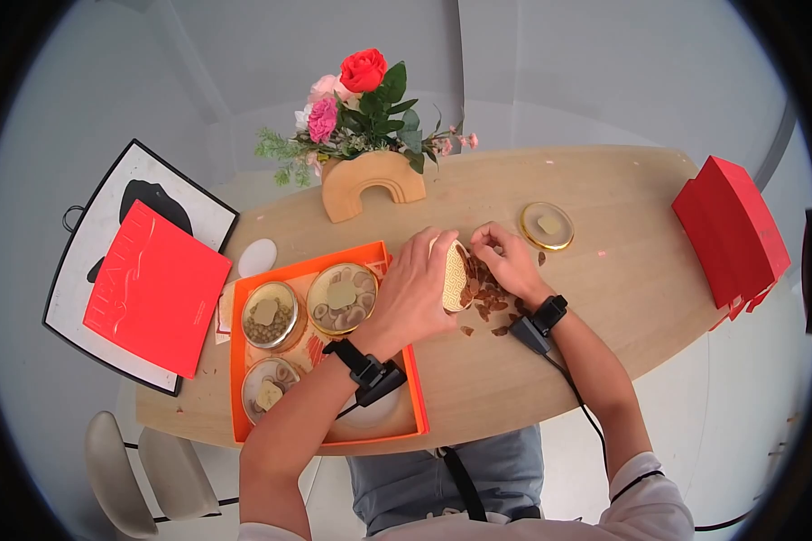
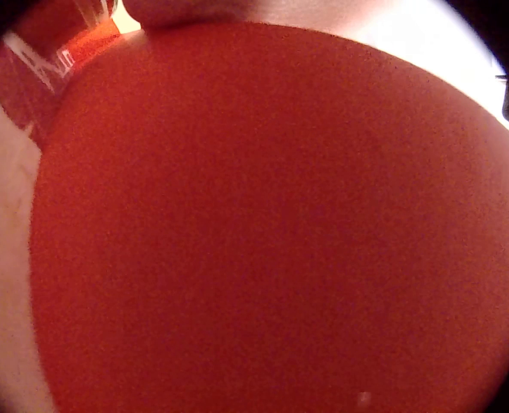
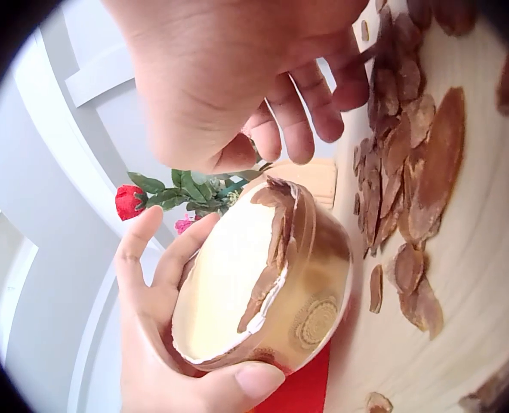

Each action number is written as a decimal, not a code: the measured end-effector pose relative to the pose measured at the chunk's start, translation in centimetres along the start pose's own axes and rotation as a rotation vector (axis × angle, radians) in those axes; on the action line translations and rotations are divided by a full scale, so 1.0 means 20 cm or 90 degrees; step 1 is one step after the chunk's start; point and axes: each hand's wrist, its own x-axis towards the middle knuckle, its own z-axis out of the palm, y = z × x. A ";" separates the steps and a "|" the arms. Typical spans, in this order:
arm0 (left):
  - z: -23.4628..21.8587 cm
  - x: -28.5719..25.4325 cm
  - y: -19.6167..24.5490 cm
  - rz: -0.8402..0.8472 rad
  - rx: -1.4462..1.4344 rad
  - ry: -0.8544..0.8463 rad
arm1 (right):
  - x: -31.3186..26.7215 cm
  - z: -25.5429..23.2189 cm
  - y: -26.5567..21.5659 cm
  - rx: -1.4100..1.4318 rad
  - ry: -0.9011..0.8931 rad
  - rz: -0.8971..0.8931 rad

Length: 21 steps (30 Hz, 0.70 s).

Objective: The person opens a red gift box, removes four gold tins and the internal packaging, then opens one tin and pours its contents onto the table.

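Observation:
My left hand (image 1: 412, 288) grips a clear round tub (image 3: 314, 267) with a cream liner inside, tipped on its side with its mouth toward the right. Brown dried slices (image 3: 271, 258) cling along the liner's edge. Beside the mouth, a loose pile of brown slices (image 3: 401, 163) lies on the wooden table (image 1: 622, 270). My right hand (image 3: 246, 86) hovers over the pile near the tub, fingers loosely bent, with nothing seen between them. In the left wrist view a red-orange surface (image 2: 280, 215) fills nearly everything, and the tub's contents stay hidden there.
An orange box (image 1: 237, 361) under my left forearm holds several lidded tubs (image 1: 341, 298). A gold-rimmed lid (image 1: 548, 225) lies behind the pile. A flower vase (image 1: 370, 176) stands at the back, a red box (image 1: 731, 234) far right, a red bag (image 1: 158, 288) on the left.

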 end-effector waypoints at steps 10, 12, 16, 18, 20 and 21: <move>0.01 0.01 0.00 0.038 0.013 -0.024 | -0.02 0.00 -0.10 -0.071 -0.077 -0.018; 0.00 0.00 -0.01 0.038 0.014 -0.021 | -0.02 0.01 -0.11 -0.055 -0.074 -0.011; 0.01 0.00 0.00 0.032 0.024 -0.022 | -0.03 0.01 -0.17 -0.074 -0.065 -0.041; 0.00 0.00 0.00 0.032 0.032 -0.026 | -0.03 0.01 -0.17 -0.077 -0.057 -0.064; 0.01 0.00 0.00 0.027 0.031 -0.020 | -0.04 0.00 -0.17 -0.091 -0.058 -0.090; 0.01 0.00 0.00 0.023 0.030 -0.013 | -0.03 0.00 -0.16 -0.091 -0.058 -0.090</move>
